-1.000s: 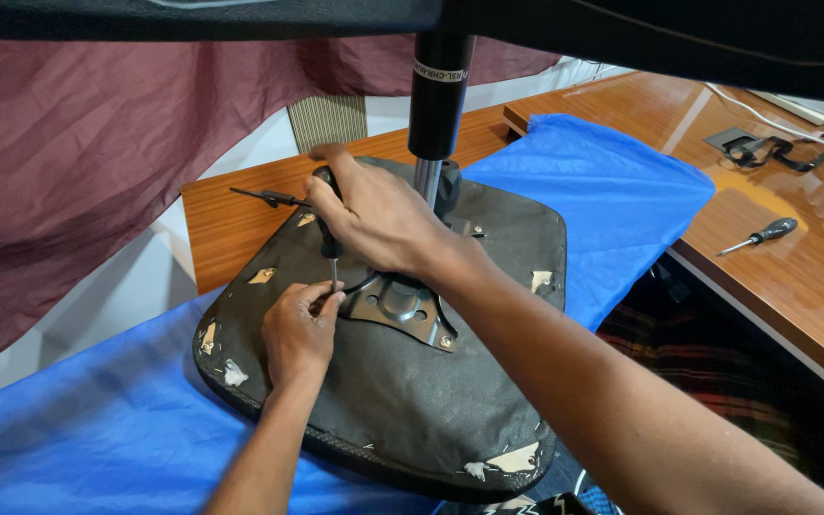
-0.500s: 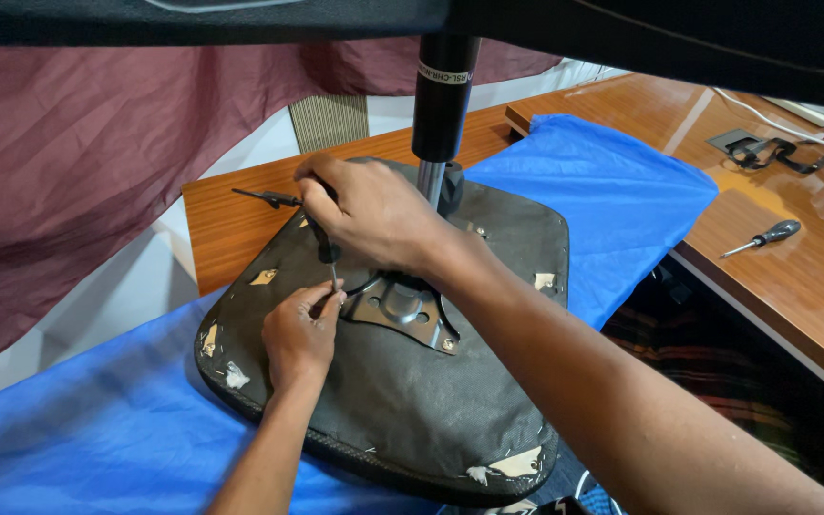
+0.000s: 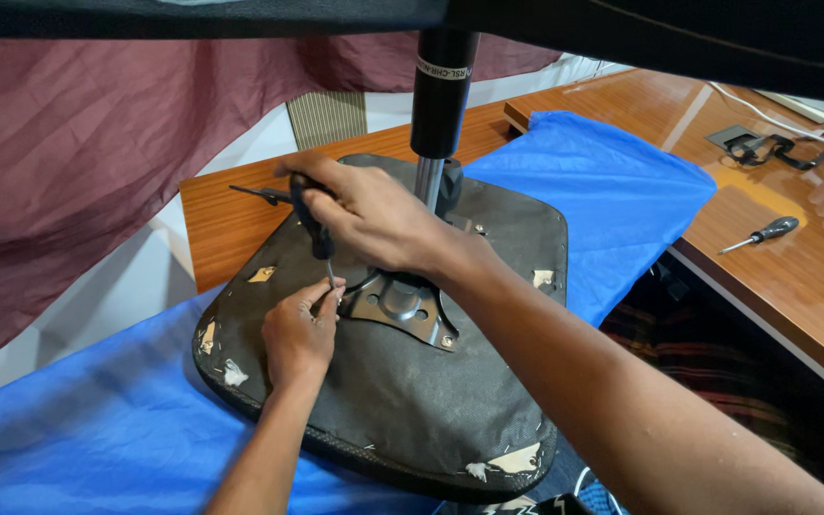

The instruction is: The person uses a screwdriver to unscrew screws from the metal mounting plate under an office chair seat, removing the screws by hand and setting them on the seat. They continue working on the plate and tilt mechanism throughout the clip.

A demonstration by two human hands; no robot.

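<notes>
While the right hand [image 3: 374, 217] wraps its fingers around the black handle of a screwdriver [image 3: 313, 229], the tool stands nearly upright with its thin shaft pointing down at the underside of an upturned chair seat [image 3: 402, 401]. That seat lies cushion-side down on a blue cloth [image 3: 69, 429] spread over a wooden table [image 3: 793, 277], and its gas-lift column [image 3: 441, 95] rises straight up toward the camera. The left hand [image 3: 299, 334] sits just below the tool, thumb and forefinger pinched together around the lower end of the shaft, steadying the tip near the left corner of the metal mounting plate [image 3: 402, 307]. Whether a screw sits under that tip is hard to say, since the fingers cover the spot.

Judging from this, the step in hand is working a fastener at the plate's left corner, with the tip being seated or turned. A screw head shows at the plate's lower right corner. The next move likely calls for firm downward pressure from the right hand, the shaft kept square to the plate, and the left fingers guiding the tip so it does not slip onto the fabric.

A second screwdriver [image 3: 760, 234] lies well apart on the bare wood to the right.
</notes>
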